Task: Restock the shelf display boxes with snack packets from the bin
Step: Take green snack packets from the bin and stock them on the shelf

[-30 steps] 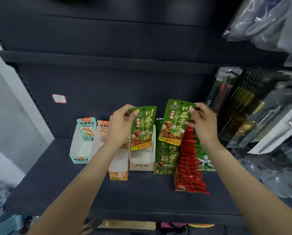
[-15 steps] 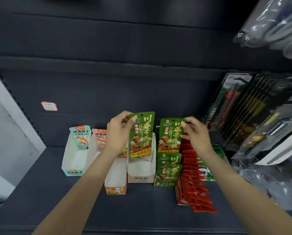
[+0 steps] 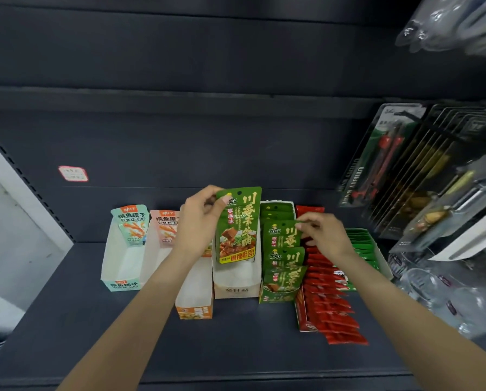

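Observation:
My left hand (image 3: 199, 221) pinches the top corner of a green snack packet (image 3: 238, 225), held upright over a white display box (image 3: 236, 289) that looks nearly bare. My right hand (image 3: 322, 235) pinches the top edge of another green packet (image 3: 282, 234), now sitting down in the green display box (image 3: 277, 297) among several matching packets. The bin is out of view.
On the dark shelf (image 3: 236, 340) stand a teal-fronted box (image 3: 122, 263) and a pink-packet box (image 3: 163, 244), each with one packet, an orange-fronted box (image 3: 195, 309), a red box (image 3: 329, 300) full of red packets, and a green box (image 3: 363, 249). Carded utility knives (image 3: 383, 153) hang at right.
My right hand has lowered its green packet from above the shelf down into the green display box. My left hand has kept its packet upright over the white box.

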{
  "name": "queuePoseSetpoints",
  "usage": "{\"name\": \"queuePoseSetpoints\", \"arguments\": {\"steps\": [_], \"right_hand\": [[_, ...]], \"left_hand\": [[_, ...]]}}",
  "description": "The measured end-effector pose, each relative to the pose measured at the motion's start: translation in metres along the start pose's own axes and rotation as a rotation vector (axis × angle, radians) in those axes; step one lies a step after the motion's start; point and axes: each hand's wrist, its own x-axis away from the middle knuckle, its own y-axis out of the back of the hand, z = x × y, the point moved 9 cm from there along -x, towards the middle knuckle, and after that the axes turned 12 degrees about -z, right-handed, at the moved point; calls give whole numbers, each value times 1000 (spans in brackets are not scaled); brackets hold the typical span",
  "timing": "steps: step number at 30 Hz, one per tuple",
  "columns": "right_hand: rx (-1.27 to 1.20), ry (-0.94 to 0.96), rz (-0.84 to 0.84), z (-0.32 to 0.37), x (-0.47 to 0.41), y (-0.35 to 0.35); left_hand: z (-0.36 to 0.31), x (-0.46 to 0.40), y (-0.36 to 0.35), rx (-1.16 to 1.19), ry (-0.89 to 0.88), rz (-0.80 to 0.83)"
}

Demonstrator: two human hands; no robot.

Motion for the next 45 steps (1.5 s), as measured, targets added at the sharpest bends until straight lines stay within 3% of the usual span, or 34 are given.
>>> {"name": "queuePoseSetpoints", "arguments": {"steps": [10, 17, 19, 23, 28, 34, 36, 42, 45], "right_hand": [[346, 156, 92, 2, 4, -15], [420, 143, 156, 3, 4, -16], [356, 144, 152, 11, 4, -13], [-2, 128, 53, 44, -2, 1], [-172, 205, 110, 82, -6, -4], [-206, 166, -183, 70, -16, 26], [-211, 120, -271, 58, -16, 38], [-176, 14, -364, 29, -17, 47], [-273, -79, -347, 21, -15, 42]], "left_hand": [[-2, -4, 0, 14, 11, -7], [-12, -5, 3, 37, -27, -13], [-16, -7, 4, 59, -36, -17], [-28, -16, 2, 84, -62, -7], [-51, -21, -26, 111, -135, 61], [-49, -24, -53, 172, -148, 70], [-21, -23, -59, 52, -94, 60], [56, 14, -106, -391, -107, 483], [66, 22, -112, -533, -104, 578]]}}
